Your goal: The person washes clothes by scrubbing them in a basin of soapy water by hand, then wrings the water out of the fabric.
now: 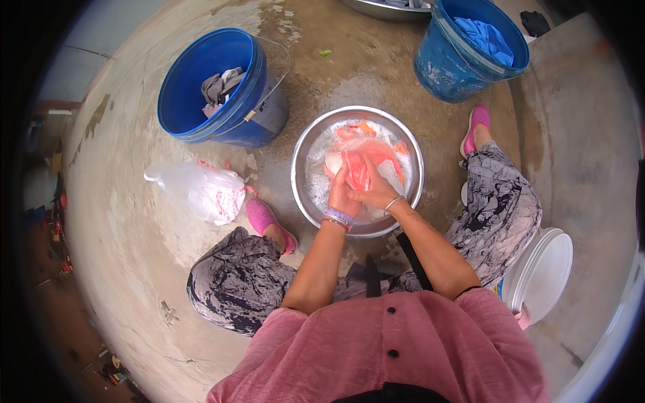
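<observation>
Between my knees a round metal basin (298,189) sits on the floor with sudsy water (318,189) in it. Over the water, my left hand (344,195) and my right hand (378,190) are close together, both gripping a wet pinkish-red and white cloth (357,169). More orange and pale wet fabric (360,130) lies in the suds beyond my fingers. Parts of the cloth are hidden behind my hands and under the foam, so I cannot tell what garment it is.
Ahead left stands a blue bucket (201,55) with crumpled clothes inside. A second blue bucket (443,75) at upper right holds blue fabric. Behind it is another metal basin (388,11). A plastic bag (201,191) lies by my left foot; a white lidded bucket (546,274) stands at my right.
</observation>
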Demonstrator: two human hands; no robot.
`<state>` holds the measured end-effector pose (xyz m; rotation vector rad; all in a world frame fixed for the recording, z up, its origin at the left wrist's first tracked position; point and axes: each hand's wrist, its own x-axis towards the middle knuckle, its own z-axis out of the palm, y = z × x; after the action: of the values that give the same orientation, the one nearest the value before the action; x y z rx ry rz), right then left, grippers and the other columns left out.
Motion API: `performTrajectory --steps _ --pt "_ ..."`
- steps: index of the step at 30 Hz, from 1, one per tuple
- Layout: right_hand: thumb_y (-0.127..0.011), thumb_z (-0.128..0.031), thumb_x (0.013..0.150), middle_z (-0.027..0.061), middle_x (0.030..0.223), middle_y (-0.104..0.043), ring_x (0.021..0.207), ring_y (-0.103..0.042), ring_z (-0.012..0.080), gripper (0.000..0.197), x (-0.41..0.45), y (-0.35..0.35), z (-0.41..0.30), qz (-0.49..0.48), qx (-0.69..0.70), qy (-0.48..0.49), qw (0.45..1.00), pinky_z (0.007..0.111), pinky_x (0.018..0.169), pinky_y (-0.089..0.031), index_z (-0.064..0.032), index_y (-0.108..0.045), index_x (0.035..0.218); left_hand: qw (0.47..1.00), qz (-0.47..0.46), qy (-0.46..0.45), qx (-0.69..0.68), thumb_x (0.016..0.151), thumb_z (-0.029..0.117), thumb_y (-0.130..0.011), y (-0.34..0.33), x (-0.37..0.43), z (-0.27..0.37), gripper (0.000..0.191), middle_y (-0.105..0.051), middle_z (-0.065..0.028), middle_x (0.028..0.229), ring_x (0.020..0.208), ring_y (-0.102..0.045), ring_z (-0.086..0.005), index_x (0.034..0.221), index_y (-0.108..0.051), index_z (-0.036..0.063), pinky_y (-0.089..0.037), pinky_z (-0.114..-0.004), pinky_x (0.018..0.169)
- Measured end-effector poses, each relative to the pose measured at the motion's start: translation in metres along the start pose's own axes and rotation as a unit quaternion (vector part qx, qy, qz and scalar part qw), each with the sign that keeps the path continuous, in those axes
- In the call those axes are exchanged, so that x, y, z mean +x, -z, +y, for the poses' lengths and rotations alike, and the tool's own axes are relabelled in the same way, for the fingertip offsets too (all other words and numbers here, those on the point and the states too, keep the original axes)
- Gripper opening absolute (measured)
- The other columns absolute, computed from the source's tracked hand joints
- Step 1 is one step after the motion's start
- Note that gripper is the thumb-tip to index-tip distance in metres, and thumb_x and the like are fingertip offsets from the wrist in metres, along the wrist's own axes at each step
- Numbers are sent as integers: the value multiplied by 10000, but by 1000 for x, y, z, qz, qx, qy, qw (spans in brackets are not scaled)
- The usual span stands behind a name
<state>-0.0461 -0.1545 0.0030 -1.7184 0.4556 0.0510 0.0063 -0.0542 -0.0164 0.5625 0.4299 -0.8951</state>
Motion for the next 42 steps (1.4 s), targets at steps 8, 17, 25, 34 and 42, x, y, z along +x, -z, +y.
performTrajectory --steps 8,17,25,34,42 --pt "-658 -95 621 182 1166 -550 1073 -545 240 705 -13 3 -11 -111 15 22 994 312 908 -429 -33 -420 1282 997 -36 32 -67 856 618 -391 33 1 18 693 -493 -113 1268 1165 -470 -268 1291 -421 79 -355 -405 1007" --pt "-579 39 601 73 1201 -509 1087 -486 145 648 -34 46 -32 -86 351 -59 931 256 920 -385 -22 -472 1238 976 1 -113 -184 832 544 -510 -2 -3 49 636 -538 -133 1208 1094 -506 -311 1183 -514 14 -369 -445 985" --pt "-529 61 657 85 1214 -511 1071 -508 170 602 19 50 25 -38 380 -164 910 283 912 -411 -42 -470 1248 969 181 -171 2 817 77 -548 3 16 38 287 -612 -151 1002 920 -604 -303 1088 -523 -14 -502 -443 838" --pt "-482 -155 808 249 1384 -274 1224 -351 393 555 80 23 110 189 -115 -47 974 424 1034 -280 -170 -383 1353 641 337 -251 643 846 325 -527 70 119 -40 368 -652 -152 676 722 -650 -297 638 -672 58 -484 -384 650" --pt "-400 -175 880 241 1215 -457 1102 -481 377 444 134 -24 109 -38 -224 -277 934 450 816 -461 -121 -391 1321 266 90 160 946 833 277 -496 164 150 -43 280 -661 -126 907 865 -640 -230 905 -661 63 -500 -441 680"
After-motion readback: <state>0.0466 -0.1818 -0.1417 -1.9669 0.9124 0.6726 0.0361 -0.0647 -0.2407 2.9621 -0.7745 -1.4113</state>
